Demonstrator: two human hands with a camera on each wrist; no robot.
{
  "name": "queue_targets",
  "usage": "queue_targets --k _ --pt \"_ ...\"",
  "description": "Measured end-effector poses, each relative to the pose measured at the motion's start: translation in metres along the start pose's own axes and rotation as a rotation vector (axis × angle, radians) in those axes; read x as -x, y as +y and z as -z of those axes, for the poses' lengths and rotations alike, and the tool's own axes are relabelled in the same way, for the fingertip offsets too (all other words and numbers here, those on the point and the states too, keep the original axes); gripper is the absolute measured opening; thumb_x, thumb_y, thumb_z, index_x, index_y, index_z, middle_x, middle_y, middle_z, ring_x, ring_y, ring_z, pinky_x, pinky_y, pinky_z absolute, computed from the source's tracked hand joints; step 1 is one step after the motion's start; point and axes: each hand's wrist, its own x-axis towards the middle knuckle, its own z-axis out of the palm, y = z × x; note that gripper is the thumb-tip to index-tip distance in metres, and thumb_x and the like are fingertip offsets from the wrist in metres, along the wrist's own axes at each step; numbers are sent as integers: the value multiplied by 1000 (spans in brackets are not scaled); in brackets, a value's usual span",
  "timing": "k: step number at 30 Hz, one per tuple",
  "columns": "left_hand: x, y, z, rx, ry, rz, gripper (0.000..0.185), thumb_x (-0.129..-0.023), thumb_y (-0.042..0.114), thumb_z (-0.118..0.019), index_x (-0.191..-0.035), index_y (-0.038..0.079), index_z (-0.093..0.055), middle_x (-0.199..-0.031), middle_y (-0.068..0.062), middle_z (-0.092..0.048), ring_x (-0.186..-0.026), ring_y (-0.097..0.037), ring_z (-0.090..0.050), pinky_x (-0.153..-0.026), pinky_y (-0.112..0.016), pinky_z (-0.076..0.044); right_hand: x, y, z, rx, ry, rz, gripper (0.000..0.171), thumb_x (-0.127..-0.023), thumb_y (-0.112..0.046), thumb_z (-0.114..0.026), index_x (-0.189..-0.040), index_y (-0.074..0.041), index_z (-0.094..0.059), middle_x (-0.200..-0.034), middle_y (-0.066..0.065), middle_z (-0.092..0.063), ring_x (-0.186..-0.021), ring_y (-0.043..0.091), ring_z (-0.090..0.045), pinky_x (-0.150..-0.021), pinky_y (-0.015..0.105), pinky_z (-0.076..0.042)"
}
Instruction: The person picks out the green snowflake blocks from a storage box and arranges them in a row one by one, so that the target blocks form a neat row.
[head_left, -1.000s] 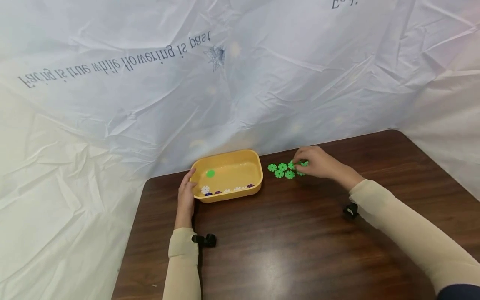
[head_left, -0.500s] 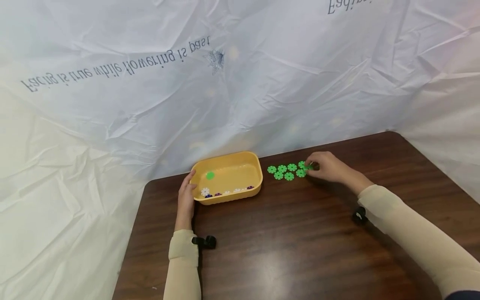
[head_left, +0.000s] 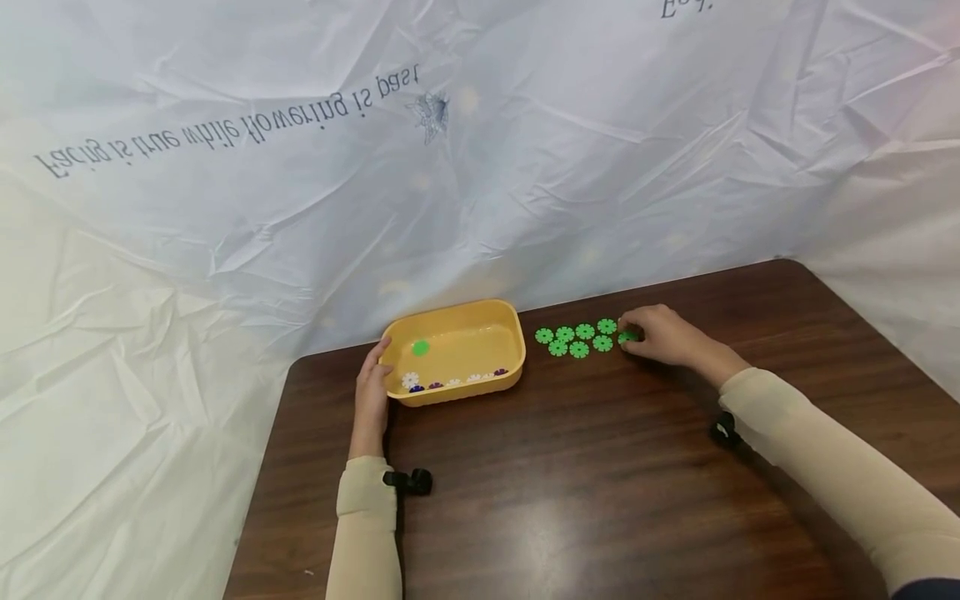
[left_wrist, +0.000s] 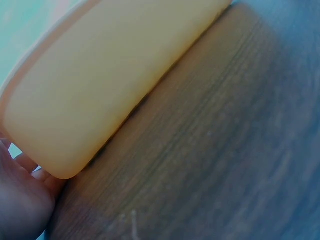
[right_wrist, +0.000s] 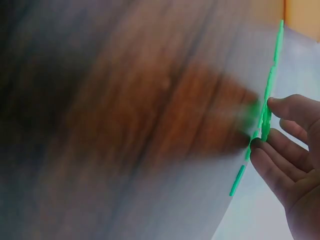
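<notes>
A yellow tray stands on the dark wooden table. Inside it lie one green disc and a row of white and purple discs along the near wall. My left hand grips the tray's left end; the left wrist view shows the tray's outer wall against my palm. Several green discs lie flat in two rows to the right of the tray. My right hand pinches another green disc between thumb and fingers at the right end of those rows, low on the table.
A crumpled white sheet with printed text hangs right behind the tray and discs. The table's left edge runs close to my left arm. Black wrist mounts sit on both sleeves. Bare wood stretches across the near half of the table.
My right hand has moved right, from over the green discs to their right end, carrying one green disc down to the table. The left hand and tray stayed put.
</notes>
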Motion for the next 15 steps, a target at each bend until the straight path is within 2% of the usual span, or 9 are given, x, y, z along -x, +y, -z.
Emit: queue_targets --k 9,15 --pt "-1 0 2 6 -8 16 54 -98 1 -36 -150 12 -43 -160 -4 -28 -148 -23 -21 -115 -43 -23 -2 -2 0 0 -56 -14 23 -86 -8 -73 -109 -5 -70 -106 11 -70 -89 24 -65 -74 44 -53" --pt "-15 -23 6 20 10 7 53 -98 6 -37 -147 23 -49 -159 2 -31 -145 -20 -26 -113 -42 -25 -3 -2 1 -22 -5 -6 20 -86 -6 -72 -106 -5 -72 -103 11 -71 -87 24 -66 -73 43 -53"
